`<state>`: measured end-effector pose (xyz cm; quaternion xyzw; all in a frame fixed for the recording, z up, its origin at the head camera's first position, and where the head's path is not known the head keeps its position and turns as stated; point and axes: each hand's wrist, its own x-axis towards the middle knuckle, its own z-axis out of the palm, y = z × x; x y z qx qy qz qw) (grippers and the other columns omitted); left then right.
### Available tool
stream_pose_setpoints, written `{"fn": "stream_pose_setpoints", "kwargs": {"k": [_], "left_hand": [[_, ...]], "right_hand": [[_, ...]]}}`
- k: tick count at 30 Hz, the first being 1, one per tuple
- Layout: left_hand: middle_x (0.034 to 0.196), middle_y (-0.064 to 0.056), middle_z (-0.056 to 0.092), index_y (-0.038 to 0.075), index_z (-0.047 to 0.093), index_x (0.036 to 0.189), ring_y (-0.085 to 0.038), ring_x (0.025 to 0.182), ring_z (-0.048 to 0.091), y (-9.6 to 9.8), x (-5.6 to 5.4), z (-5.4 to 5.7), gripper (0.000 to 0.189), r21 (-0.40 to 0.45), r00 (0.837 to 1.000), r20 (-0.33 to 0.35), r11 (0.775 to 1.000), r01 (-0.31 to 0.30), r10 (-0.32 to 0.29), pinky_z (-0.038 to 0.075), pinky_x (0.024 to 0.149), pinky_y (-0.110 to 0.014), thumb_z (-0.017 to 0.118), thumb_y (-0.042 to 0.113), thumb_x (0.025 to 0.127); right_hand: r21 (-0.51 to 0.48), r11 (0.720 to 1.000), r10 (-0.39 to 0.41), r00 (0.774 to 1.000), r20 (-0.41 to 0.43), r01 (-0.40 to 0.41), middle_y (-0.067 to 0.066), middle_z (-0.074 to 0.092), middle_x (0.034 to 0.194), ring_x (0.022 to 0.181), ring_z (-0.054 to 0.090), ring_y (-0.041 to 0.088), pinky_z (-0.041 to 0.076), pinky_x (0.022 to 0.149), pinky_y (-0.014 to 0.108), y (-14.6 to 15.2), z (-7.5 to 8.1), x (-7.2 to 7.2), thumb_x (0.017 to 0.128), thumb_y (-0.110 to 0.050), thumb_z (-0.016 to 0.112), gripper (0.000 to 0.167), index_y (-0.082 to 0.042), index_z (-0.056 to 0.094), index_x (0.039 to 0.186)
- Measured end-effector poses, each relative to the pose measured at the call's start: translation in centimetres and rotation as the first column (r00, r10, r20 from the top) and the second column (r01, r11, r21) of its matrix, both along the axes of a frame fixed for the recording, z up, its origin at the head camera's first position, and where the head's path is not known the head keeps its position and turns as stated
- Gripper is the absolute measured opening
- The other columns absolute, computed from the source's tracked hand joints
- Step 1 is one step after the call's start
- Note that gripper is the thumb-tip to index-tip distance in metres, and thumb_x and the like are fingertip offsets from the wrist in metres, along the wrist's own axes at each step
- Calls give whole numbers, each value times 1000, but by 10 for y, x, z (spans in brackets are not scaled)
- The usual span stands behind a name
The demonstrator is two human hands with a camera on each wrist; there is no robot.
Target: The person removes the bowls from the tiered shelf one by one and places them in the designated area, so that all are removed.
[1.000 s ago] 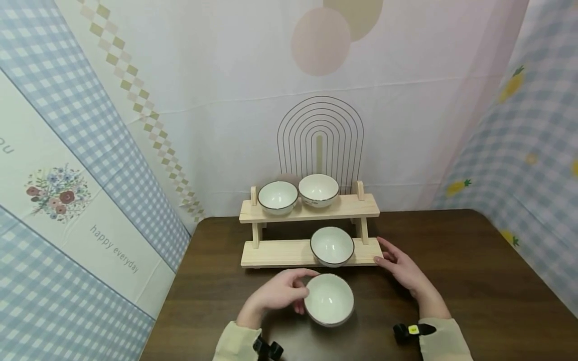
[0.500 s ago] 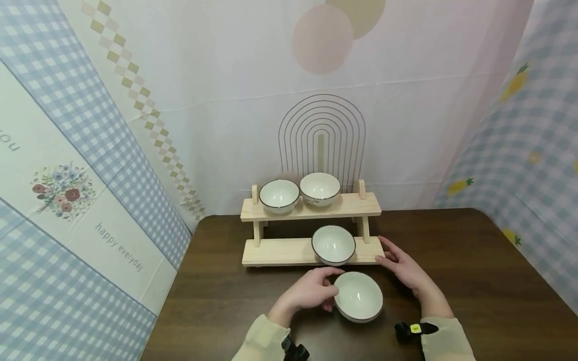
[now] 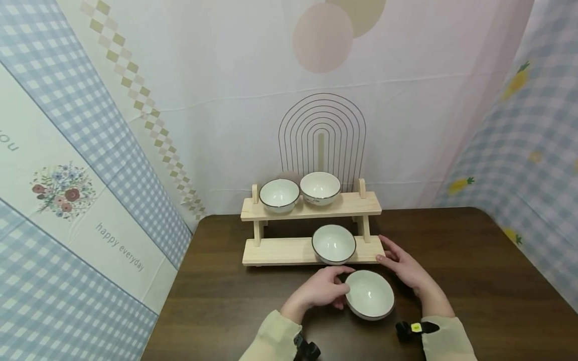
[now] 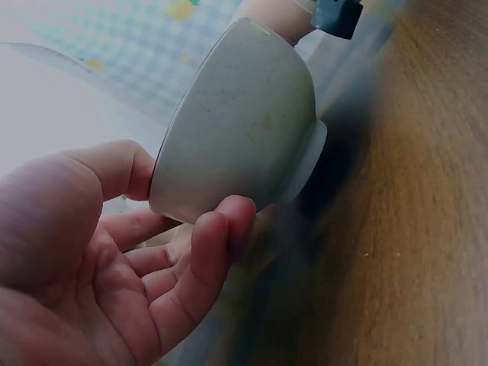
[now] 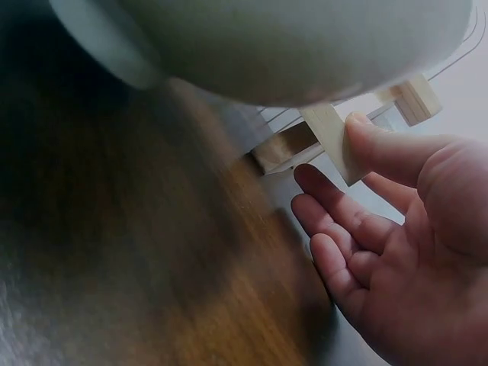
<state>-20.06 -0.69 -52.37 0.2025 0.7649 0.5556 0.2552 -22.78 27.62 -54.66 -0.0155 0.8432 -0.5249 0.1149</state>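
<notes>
A white bowl point(image 3: 370, 296) with a dark rim is held by my left hand point(image 3: 319, 289), the thumb at the rim and fingers against the outer wall. In the left wrist view the bowl point(image 4: 236, 122) shows its plain outer side and foot, close over the table. My right hand point(image 3: 403, 265) grips the right end of the lower shelf of a two-tier wooden display rack point(image 3: 280, 251), with its thumb on the board in the right wrist view. Another bowl point(image 3: 334, 244) stands on that lower shelf, right of its middle.
Side by side on the upper shelf stand two more bowls, a left one point(image 3: 279, 195) and a right one point(image 3: 320, 188). The brown wooden table point(image 3: 203, 301) carries the rack near its back edge. A patterned cloth backdrop point(image 3: 226, 125) rises behind and along both sides.
My left hand has carried its bowl rightward across the front of the rack, closer to my right forearm. The right hand keeps its grip on the shelf end.
</notes>
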Motion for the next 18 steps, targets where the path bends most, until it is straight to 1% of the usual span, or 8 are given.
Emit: {"fn": "stream_pose_setpoints", "kwargs": {"k": [8, 15, 18], "left_hand": [[69, -5, 67, 10, 64, 146, -13, 53, 65, 7, 1, -5, 52, -3, 1000, 9, 1000, 13, -13, 62, 53, -31, 63, 1, 94], [67, -4, 67, 10, 64, 146, -12, 52, 64, 13, -1, -4, 54, -13, 1000, -18, 1000, 12, -12, 61, 53, -31, 63, 1, 94], [67, -4, 67, 10, 64, 147, -12, 51, 64, 13, -2, -3, 54, -16, 1000, -18, 1000, 13, -13, 61, 53, -31, 63, 0, 93]], "right_hand": [[4, 1000, 16, 1000, 5, -16, 37, 44, 157, 144, 45, 51, 38, 116, 69, 0, -2, 0, 109, -43, 61, 85, -11, 15, 173], [0, 1000, 26, 1000, -4, -26, 37, 46, 155, 140, 50, 50, 43, 112, 67, 2, -3, -2, 110, -42, 60, 84, -11, 14, 173], [-2, 1000, 27, 1000, 1, -27, 37, 47, 154, 139, 51, 49, 43, 112, 66, 2, -3, -4, 110, -41, 61, 84, -11, 15, 173]]}}
